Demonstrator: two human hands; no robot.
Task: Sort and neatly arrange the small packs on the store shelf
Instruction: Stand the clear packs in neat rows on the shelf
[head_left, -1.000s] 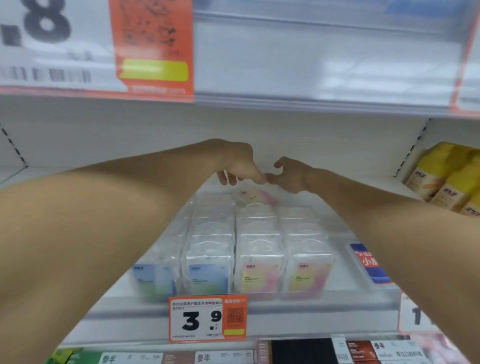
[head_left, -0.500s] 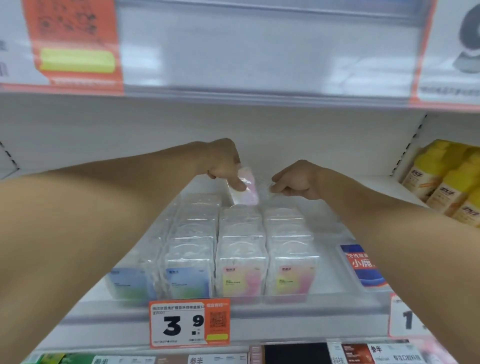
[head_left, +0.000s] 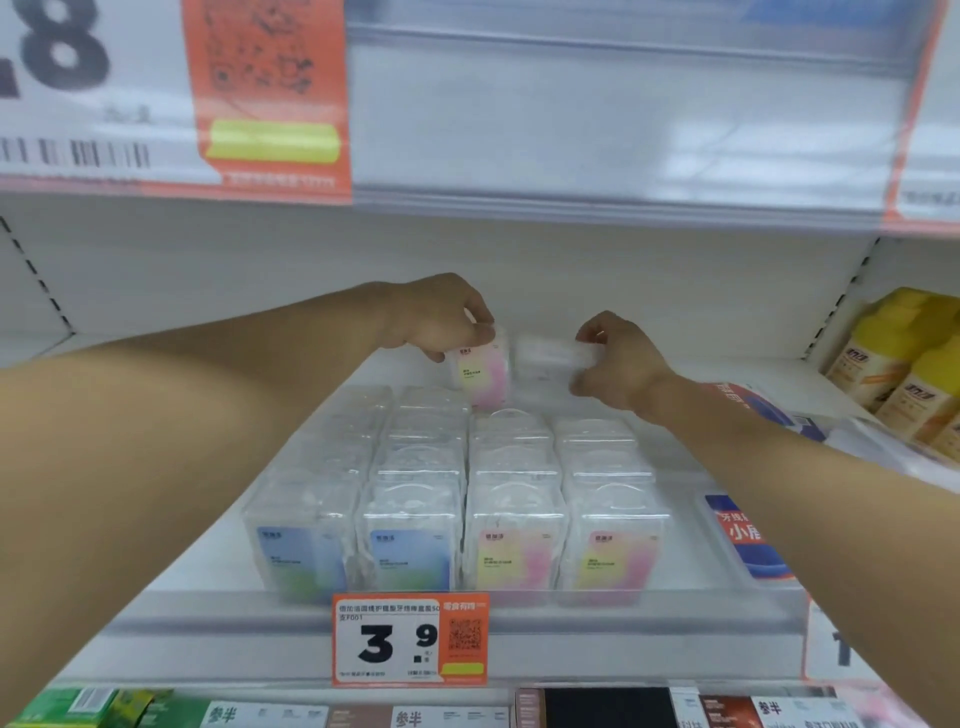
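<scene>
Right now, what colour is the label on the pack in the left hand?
Yellow fading to pink, on the pack held by the left hand; head view.

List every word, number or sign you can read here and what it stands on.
"3.9": orange and white price tag on the shelf edge.
"8": large tag on the upper shelf, cut off at the left.
"参半": box fronts on the lower shelf.
"小": blue pack, cut off.
Small print on the clear packs, the yellow bottles, the QR codes and the barcode: too blurred to read.
</scene>
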